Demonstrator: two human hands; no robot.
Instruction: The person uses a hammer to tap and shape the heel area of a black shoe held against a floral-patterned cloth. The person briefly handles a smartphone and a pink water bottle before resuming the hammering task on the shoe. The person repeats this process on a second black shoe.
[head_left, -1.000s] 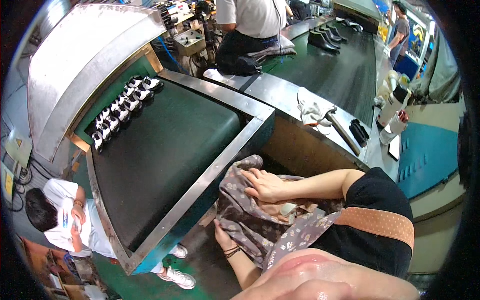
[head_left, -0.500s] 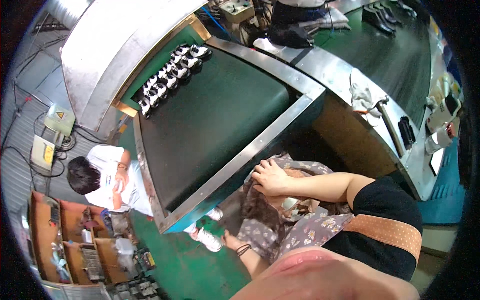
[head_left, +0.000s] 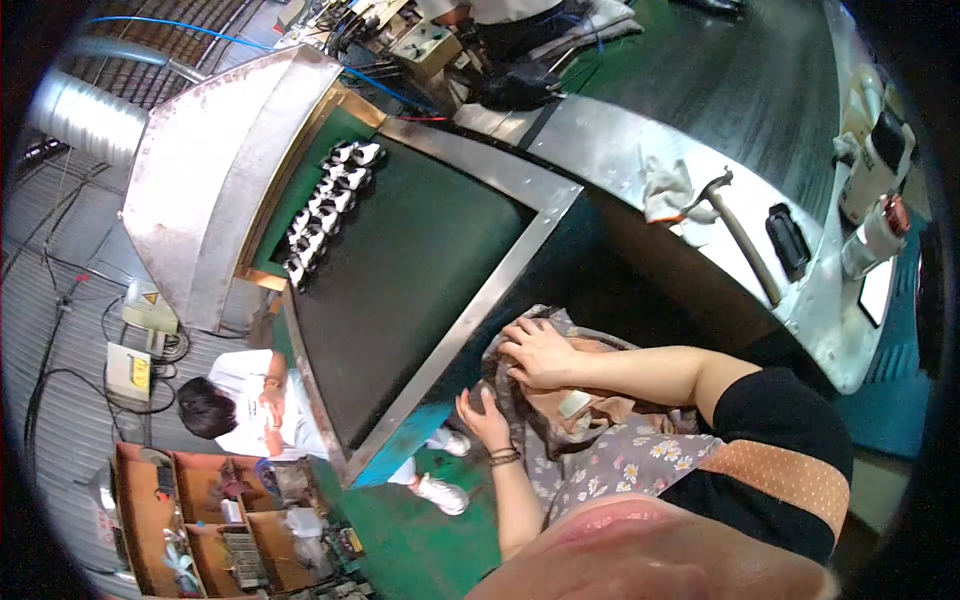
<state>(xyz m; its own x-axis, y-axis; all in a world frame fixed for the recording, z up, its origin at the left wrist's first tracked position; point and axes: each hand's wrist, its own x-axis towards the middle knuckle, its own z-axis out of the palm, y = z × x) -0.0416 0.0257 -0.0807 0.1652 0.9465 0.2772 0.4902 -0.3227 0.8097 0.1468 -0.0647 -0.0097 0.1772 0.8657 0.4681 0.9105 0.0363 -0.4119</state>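
Note:
My right hand (head_left: 540,353) lies on the bunched grey flowered apron (head_left: 640,462), its fingers spread over the cloth. A brownish lining with a pale label (head_left: 574,404) shows beside it. Lower and further left, my left hand (head_left: 485,418) is lifted in front of the apron, with dark bracelets at the wrist. Its fingers are apart and nothing shows in them. Both hands are close to the metal-edged end of a dark conveyor belt (head_left: 405,290). Black-and-white shoes (head_left: 325,212) stand in rows at the belt's far end, by a metal hood (head_left: 215,190).
Across the belt's left side, a co-worker in a white shirt (head_left: 245,400) holds the hands together. Behind that person is a wooden shelf (head_left: 150,520). At right, a metal ledge holds a hammer (head_left: 740,235), a white glove (head_left: 665,190) and a black object (head_left: 788,240).
My left hand has risen from low beside the apron to near the right hand. The right hand stays on the cloth. The whole view has shifted and tilted.

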